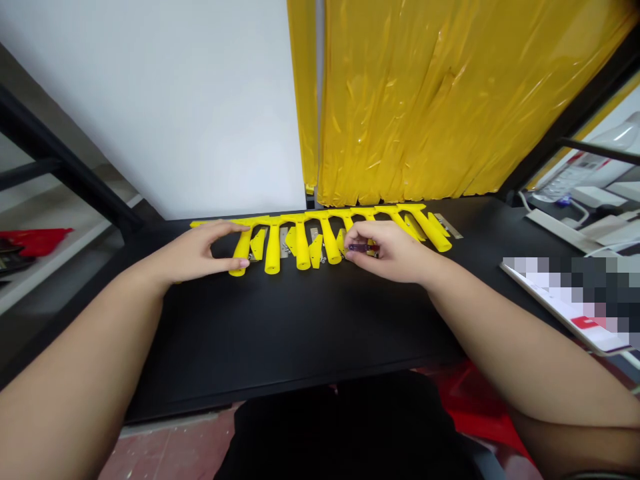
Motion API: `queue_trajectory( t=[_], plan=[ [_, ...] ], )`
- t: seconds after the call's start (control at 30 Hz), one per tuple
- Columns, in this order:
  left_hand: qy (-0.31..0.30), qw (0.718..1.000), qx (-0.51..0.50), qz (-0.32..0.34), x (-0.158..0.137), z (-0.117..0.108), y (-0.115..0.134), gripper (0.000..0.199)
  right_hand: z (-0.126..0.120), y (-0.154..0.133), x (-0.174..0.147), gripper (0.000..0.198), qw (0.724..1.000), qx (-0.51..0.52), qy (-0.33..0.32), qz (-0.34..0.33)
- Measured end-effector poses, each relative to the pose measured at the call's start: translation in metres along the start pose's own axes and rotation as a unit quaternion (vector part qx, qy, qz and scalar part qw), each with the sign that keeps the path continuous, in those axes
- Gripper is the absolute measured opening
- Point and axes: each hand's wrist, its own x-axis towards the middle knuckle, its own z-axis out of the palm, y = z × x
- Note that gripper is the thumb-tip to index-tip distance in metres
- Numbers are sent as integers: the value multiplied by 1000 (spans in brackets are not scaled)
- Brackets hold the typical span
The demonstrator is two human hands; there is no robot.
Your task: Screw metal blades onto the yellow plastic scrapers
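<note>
A row of yellow scrapers (301, 247), T-shaped with round handles, lies along the back of the black table. At the row's left end, my left hand (203, 252) curves around the handle of the leftmost scraper (241, 252). Its thumb touches the handle's lower end and its forefinger lies over the upper end. My right hand (387, 250) is closed on a small tool with a dark purple handle (363, 247), whose exact kind I cannot make out. Between the handles lie small yellow plates (315, 251), metal blades (285, 241) and tiny screws.
A white panel (175, 100) and yellow plastic sheeting (400, 100) rise behind the black table (300, 327). At the right lie a partly blurred tablet-like device (565, 300) and a plastic bottle (575, 170). Black frame bars (85, 180) stand at the left.
</note>
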Motion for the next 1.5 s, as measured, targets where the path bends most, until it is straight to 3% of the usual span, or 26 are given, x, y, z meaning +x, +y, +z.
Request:
queue_trajectory(
  t=[0.17,0.37,1.03,1.1,1.17,1.23,1.3,1.33,1.4,1.5],
  plan=[
    [22,997,0,72,5,16,18,93,0,0,0,8,1000,-3,-1,2],
    [-13,997,30,75,12,33,28,111,0,0,0,8,1000,1,-3,7],
    [-20,997,40,67,12,27,26,97,1,1,1,9,1000,5,-9,5],
    [-13,996,32,82,11,26,26,102,1,1,0,9,1000,5,-7,5],
    [21,996,29,85,10,21,24,95,0,1,0,9,1000,5,-5,4],
    [89,995,43,34,8,13,15,78,0,1,0,9,1000,3,-4,2],
    [146,982,87,-81,5,4,-3,74,0,1,0,9,1000,1,-4,2],
    [139,974,120,-136,5,1,-15,78,-1,1,0,9,1000,0,-4,3],
    [66,957,168,-228,3,-4,-42,88,-1,1,0,9,1000,-2,-4,6],
    [26,951,149,-269,1,-6,-76,75,-1,1,0,8,1000,-4,-6,9]
  ],
)
